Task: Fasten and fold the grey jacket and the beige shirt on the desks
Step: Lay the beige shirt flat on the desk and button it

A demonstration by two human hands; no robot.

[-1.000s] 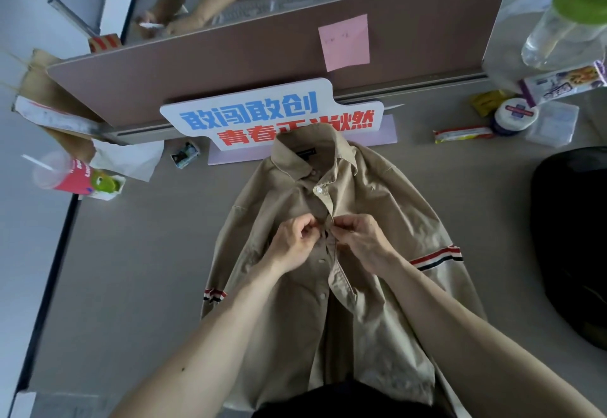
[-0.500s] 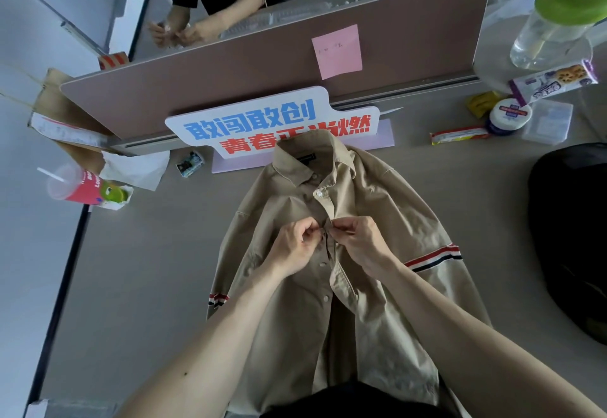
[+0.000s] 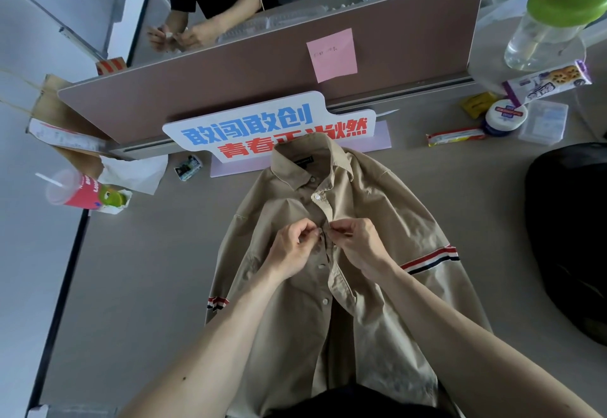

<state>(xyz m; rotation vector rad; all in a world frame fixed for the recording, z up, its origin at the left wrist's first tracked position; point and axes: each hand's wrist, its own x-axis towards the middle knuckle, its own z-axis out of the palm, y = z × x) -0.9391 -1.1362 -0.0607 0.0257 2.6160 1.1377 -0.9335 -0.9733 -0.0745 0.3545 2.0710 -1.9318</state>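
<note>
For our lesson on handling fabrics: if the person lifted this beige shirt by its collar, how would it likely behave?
The beige shirt would probably droop: its cloth creases and lies flat on the desk. It seems light: the left hand and right hand pinch its placket with fingertips alone. The unbuttoned lower front would likely fall open.

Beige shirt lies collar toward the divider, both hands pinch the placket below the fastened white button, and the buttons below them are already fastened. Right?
No: the head view shows the lower buttons unfastened, the placket open there. The beige shirt does lie collar toward the divider, left hand and right hand pinching below the fastened white button.
</note>
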